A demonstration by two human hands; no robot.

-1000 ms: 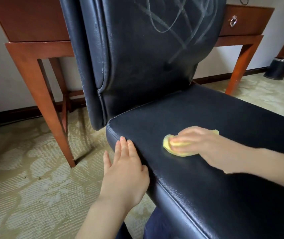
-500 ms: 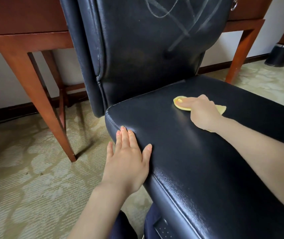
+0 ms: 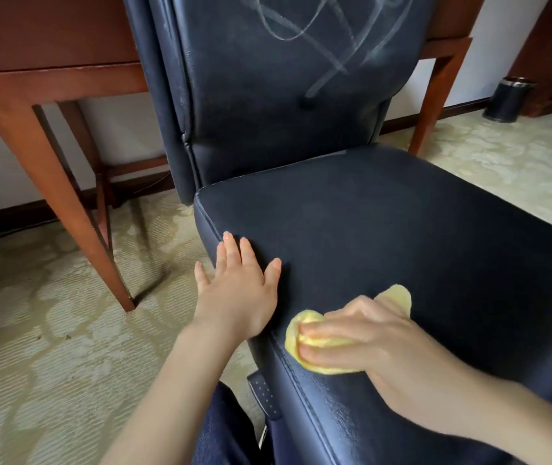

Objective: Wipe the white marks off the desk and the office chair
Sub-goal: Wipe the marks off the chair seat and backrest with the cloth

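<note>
A black leather office chair fills the view, its seat (image 3: 385, 223) in front of me and its backrest (image 3: 268, 95) behind. White scribbled marks (image 3: 331, 38) cover the upper backrest. My right hand (image 3: 372, 340) presses a crumpled yellow cloth (image 3: 305, 333) onto the near left edge of the seat, fingers curled over it. My left hand (image 3: 237, 290) lies flat with spread fingers on the seat's left edge. The seat surface shows no clear marks.
A brown wooden desk (image 3: 50, 82) stands behind the chair, its legs at left (image 3: 76, 209) and right (image 3: 432, 95). Patterned pale carpet (image 3: 50, 347) covers the floor. A small black bin (image 3: 506, 99) stands by the wall at far right.
My right hand has slid the cloth from the back of the seat towards me to the near left edge. My left hand stays on the seat's edge.
</note>
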